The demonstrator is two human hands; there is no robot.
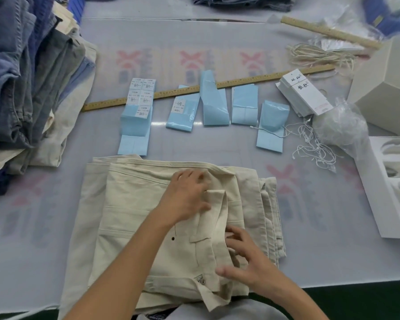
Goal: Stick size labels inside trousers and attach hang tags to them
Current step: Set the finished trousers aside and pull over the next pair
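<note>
Spreading open the waistband of the cream trousers [129, 218] is the step in hand, as far as I can judge: no label is being stuck yet and no tag is being tied. The trousers are lying folded on the near part of the table [310, 227], on top of more cream cloth, with the fly flap turned back. The left hand [185, 197] is resting on the cloth near the top of the flap, fingers bent and thumb against the fold; whether it is pinching the cloth I cannot tell. The right hand [243, 257] is lying lower down beside the flap with its fingers spread and pressing, holding nothing. The two hands are apart, one at each end of the flap. The next move probably calls for one hand to keep the waistband open while the other is reaching forward to the blue label sheets [136, 112], which are lying in a row just beyond the trousers, along a long wooden ruler [171, 91]. The hang tags [303, 93] and loose white strings [314, 148] are sitting to the right, near a white box [383, 88]. A pile of jeans [21, 77] is crowding the left side, so the freest path is straight ahead.
</note>
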